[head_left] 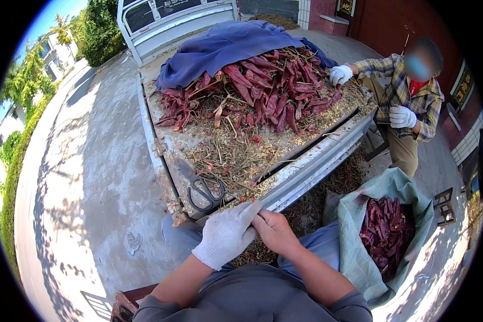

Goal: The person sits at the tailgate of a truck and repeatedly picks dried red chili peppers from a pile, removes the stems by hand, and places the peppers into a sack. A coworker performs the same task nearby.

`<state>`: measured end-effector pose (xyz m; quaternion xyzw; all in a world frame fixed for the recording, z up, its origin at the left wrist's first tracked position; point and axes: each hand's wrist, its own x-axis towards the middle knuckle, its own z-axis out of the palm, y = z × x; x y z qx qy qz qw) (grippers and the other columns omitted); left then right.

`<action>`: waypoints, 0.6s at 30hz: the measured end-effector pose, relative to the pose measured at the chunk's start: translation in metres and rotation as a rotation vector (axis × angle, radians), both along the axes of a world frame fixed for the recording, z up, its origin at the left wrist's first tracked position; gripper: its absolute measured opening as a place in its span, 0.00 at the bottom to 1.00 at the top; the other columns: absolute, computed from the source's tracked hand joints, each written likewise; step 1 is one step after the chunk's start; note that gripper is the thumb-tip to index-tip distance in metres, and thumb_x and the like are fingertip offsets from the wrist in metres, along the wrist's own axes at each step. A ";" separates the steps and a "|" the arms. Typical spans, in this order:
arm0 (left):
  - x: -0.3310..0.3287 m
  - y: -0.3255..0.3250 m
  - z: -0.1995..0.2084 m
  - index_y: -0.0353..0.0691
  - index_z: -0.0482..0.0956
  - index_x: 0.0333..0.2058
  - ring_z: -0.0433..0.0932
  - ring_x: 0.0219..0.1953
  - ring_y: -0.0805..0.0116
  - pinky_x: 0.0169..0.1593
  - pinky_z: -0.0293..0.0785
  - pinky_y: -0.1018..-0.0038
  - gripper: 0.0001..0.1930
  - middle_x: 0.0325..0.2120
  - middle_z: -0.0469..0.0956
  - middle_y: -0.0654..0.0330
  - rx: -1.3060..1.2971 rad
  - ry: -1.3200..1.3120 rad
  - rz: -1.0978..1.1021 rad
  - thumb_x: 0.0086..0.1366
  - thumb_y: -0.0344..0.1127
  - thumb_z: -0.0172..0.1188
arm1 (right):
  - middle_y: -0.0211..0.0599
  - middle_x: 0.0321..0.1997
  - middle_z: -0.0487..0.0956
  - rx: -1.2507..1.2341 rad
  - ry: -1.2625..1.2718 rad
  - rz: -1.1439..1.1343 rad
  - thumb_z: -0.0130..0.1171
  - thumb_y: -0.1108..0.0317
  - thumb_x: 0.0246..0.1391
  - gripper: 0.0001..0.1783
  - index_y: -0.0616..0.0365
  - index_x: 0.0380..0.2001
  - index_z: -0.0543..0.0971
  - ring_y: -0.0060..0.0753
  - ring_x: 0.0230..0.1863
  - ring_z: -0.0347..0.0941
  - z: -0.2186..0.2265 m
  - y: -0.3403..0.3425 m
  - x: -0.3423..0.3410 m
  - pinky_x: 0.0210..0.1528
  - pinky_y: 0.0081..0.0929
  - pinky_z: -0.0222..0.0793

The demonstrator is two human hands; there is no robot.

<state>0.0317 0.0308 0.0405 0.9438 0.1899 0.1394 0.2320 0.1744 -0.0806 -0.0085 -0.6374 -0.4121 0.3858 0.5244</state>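
Note:
My left hand (224,236) wears a white knit glove, its fingers stretched toward the truck bed's near edge. Bare, my right hand (278,232) meets it, with thumb and curled fingers closed against the glove's finger part; its fingertips are partly hidden. Just beyond my hands, a pair of black-handled scissors (205,194) lies on the bed's near left corner. Dried stems and seeds (225,158) are scattered behind it. Farther back rises a heap of dried red chili peppers (271,88), partly covered by a blue cloth (220,48).
To my right stands a green woven sack (354,214) with dried chilies inside. The metal truck-bed side (311,172) runs diagonally before me. At the far right sits a masked co-worker (408,102) in white gloves, one hand by the heap. A small stool (444,206) stands beyond the sack.

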 end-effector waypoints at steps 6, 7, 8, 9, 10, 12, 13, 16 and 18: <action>-0.035 0.015 -0.020 0.44 0.87 0.54 0.88 0.45 0.50 0.48 0.84 0.59 0.20 0.44 0.89 0.54 -0.029 -0.174 0.101 0.62 0.35 0.71 | 0.40 0.36 0.86 -0.101 0.143 0.158 0.59 0.61 0.77 0.16 0.66 0.50 0.83 0.30 0.37 0.82 0.001 0.010 -0.018 0.45 0.35 0.79; -0.039 0.017 -0.023 0.43 0.88 0.52 0.88 0.45 0.50 0.48 0.84 0.59 0.18 0.43 0.89 0.54 -0.050 -0.199 0.111 0.62 0.34 0.71 | 0.41 0.36 0.87 -0.088 0.096 0.147 0.60 0.62 0.75 0.16 0.66 0.50 0.83 0.32 0.37 0.83 0.003 0.009 -0.020 0.45 0.36 0.79; -0.042 0.019 -0.024 0.43 0.89 0.50 0.88 0.45 0.50 0.47 0.84 0.59 0.16 0.43 0.90 0.54 -0.070 -0.224 0.121 0.62 0.33 0.71 | 0.42 0.36 0.87 -0.075 0.049 0.136 0.61 0.63 0.74 0.15 0.65 0.51 0.83 0.35 0.37 0.84 0.004 0.009 -0.021 0.45 0.36 0.80; -0.044 0.020 -0.022 0.43 0.89 0.48 0.88 0.43 0.49 0.46 0.84 0.58 0.14 0.40 0.89 0.54 -0.094 -0.212 0.126 0.62 0.32 0.71 | 0.44 0.37 0.87 -0.038 -0.054 0.104 0.63 0.64 0.73 0.14 0.65 0.51 0.83 0.39 0.38 0.85 0.008 0.007 -0.024 0.45 0.37 0.80; -0.047 0.021 -0.023 0.43 0.89 0.47 0.88 0.42 0.48 0.45 0.83 0.58 0.14 0.39 0.89 0.54 -0.089 -0.197 0.124 0.62 0.32 0.70 | 0.46 0.38 0.87 -0.013 -0.161 0.101 0.65 0.64 0.71 0.14 0.64 0.50 0.83 0.42 0.39 0.85 0.012 0.006 -0.024 0.45 0.38 0.80; -0.051 0.021 -0.026 0.42 0.89 0.45 0.87 0.40 0.47 0.44 0.83 0.57 0.12 0.37 0.89 0.53 -0.078 -0.167 0.117 0.62 0.32 0.70 | 0.49 0.41 0.87 0.037 -0.382 0.080 0.68 0.65 0.68 0.13 0.64 0.48 0.83 0.49 0.41 0.86 0.019 0.005 -0.025 0.45 0.40 0.81; -0.052 0.020 -0.025 0.42 0.89 0.44 0.87 0.39 0.47 0.44 0.83 0.57 0.11 0.36 0.88 0.53 -0.061 -0.139 0.113 0.62 0.32 0.70 | 0.48 0.40 0.86 0.030 -0.433 0.098 0.68 0.66 0.68 0.12 0.64 0.47 0.83 0.46 0.41 0.86 0.024 0.005 -0.025 0.44 0.39 0.81; -0.051 0.015 -0.020 0.42 0.88 0.41 0.87 0.38 0.46 0.43 0.82 0.56 0.09 0.35 0.88 0.52 -0.037 -0.083 0.069 0.62 0.32 0.70 | 0.46 0.37 0.84 0.061 -0.568 0.185 0.69 0.66 0.67 0.10 0.62 0.44 0.83 0.45 0.39 0.85 0.023 0.003 -0.016 0.42 0.41 0.79; -0.051 0.014 -0.020 0.42 0.88 0.40 0.87 0.39 0.46 0.42 0.82 0.55 0.08 0.35 0.88 0.52 -0.061 -0.076 0.036 0.61 0.32 0.70 | 0.46 0.35 0.82 0.102 -0.600 0.246 0.68 0.66 0.67 0.09 0.61 0.42 0.83 0.45 0.37 0.83 0.019 0.002 -0.008 0.41 0.42 0.77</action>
